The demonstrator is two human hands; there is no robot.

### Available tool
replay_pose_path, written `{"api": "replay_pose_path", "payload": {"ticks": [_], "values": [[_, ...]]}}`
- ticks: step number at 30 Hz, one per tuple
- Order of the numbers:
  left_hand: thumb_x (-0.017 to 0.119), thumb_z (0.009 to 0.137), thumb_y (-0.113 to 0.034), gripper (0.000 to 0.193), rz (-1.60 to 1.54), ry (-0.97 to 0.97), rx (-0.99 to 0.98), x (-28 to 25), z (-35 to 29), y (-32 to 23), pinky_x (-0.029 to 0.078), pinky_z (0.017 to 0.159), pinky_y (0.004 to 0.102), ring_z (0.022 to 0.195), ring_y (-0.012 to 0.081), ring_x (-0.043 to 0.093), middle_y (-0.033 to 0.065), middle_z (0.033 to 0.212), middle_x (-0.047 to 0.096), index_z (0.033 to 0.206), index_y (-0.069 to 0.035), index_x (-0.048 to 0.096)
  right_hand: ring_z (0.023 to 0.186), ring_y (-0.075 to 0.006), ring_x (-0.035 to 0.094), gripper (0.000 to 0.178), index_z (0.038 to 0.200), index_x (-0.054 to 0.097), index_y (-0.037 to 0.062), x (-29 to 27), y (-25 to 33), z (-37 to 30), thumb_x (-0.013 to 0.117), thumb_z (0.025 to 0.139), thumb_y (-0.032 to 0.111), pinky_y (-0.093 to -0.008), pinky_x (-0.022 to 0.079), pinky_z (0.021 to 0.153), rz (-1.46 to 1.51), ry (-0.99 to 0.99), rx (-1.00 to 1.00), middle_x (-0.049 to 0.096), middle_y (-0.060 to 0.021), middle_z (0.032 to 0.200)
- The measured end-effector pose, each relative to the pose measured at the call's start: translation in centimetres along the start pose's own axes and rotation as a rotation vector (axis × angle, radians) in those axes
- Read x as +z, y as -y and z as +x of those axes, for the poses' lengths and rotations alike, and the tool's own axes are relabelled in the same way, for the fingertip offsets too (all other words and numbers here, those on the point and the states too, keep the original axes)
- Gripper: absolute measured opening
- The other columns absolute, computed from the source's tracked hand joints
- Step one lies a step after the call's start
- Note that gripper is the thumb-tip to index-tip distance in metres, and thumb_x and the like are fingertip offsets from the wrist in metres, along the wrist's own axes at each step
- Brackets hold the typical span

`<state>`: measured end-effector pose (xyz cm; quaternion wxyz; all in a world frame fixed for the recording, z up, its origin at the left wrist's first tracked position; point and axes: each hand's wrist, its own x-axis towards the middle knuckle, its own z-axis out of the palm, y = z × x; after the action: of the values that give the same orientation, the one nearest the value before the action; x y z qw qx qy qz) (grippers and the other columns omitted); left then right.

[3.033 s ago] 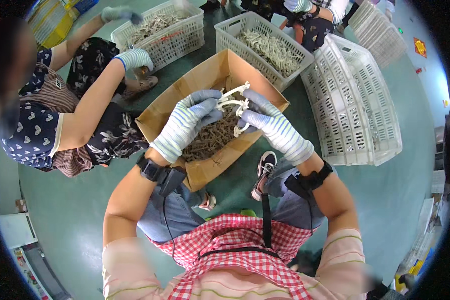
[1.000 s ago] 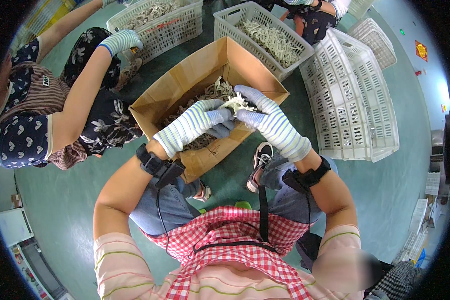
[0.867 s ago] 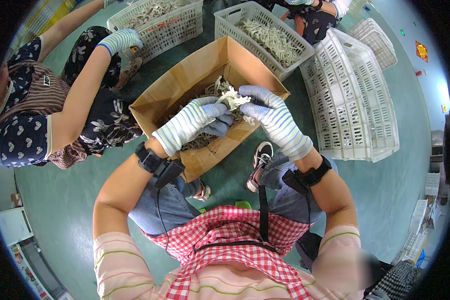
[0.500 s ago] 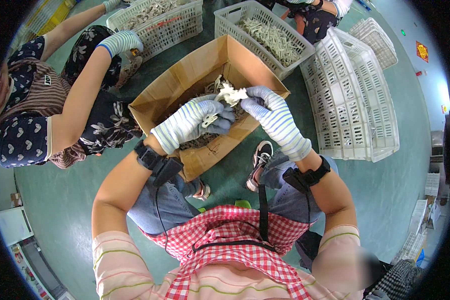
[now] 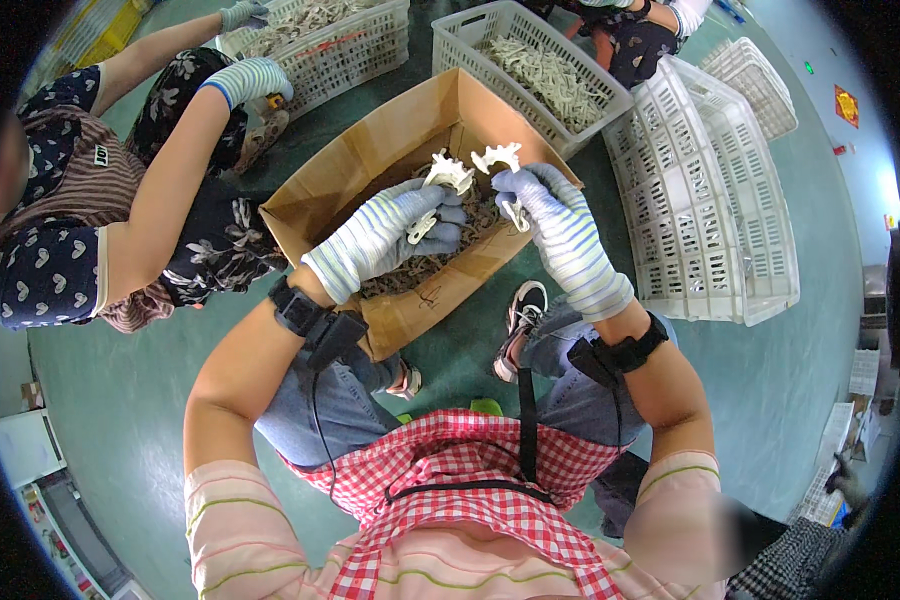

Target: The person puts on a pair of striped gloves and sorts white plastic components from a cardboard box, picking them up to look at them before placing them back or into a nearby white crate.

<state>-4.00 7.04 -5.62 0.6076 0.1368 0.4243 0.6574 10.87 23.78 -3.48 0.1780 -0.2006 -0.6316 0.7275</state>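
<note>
carton (image 5: 420,312), brownish parts (image 5: 482,221), crate (image 5: 485,80), pale parts (image 5: 555,88)

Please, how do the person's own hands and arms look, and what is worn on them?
The left hand and right hand wear gloves, white with blue and greenish stripes, greyish-blue toward the tips. Above each glove sits a black strap with a black box-like device; a thin dark cable runs from each. The bare forearms lead up to short, pale pink sleeves with green stripes.
</note>
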Motion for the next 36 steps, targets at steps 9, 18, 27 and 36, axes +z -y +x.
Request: {"api": "replay_pose_path", "payload": {"ticks": [9, 18, 27, 36], "values": [[0.058, 0.091, -0.022, 0.029, -0.12, 0.076, -0.019, 0.5, -0.1, -0.5, 0.052, 0.088, 0.0377, 0.093, 0.0201, 0.063, 0.0064, 0.1, 0.063, 0.112, -0.003, 0.056, 0.083, -0.0096, 0.058, 0.021, 0.102, 0.064, 0.0016, -0.7, -0.6, 0.3, 0.06, 0.092, 0.019, -0.0225, 0.043, 0.077, 0.034, -0.021, 0.083, 0.065, -0.0043, 0.093], [0.063, 0.087, -0.019, 0.03, -0.134, 0.163, 0.083, 0.2, 0.0, -0.1, 0.047, 0.097, 0.0398, 0.102, 0.0196, 0.06, 0.0049, 0.103, 0.062, 0.112, -0.005, 0.055, 0.086, -0.0108, 0.059, 0.02, 0.102, 0.063, 0.0015, -0.5, -0.5, 0.1, 0.06, 0.092, 0.018, -0.0233, 0.044, 0.079, 0.055, 0.014, 0.114, 0.065, -0.0052, 0.096], [0.06, 0.091, -0.029, 0.032, -0.186, 0.174, 0.076, 0.9, -0.9, -0.1, 0.049, 0.095, 0.041, 0.099, 0.021, 0.062, 0.0056, 0.103, 0.063, 0.111, -0.005, 0.057, 0.086, -0.0113, 0.059, 0.021, 0.104, 0.063, 0.0029, -0.1, -0.9, -0.2, 0.058, 0.092, 0.02, -0.0255, 0.045, 0.08, 0.279, 0.055, 0.161, 0.065, -0.0038, 0.096], [0.055, 0.093, -0.036, 0.039, -0.177, 0.244, 0.039, 0.9, -1.0, 0.3, 0.048, 0.096, 0.0425, 0.1, 0.0239, 0.064, 0.0087, 0.104, 0.065, 0.114, -0.003, 0.057, 0.087, -0.0119, 0.06, 0.022, 0.107, 0.061, 0.0075, 0.5, -0.6, -0.9, 0.057, 0.093, 0.024, -0.0307, 0.05, 0.079, 0.365, 0.199, 0.312, 0.064, -0.002, 0.097]]}}
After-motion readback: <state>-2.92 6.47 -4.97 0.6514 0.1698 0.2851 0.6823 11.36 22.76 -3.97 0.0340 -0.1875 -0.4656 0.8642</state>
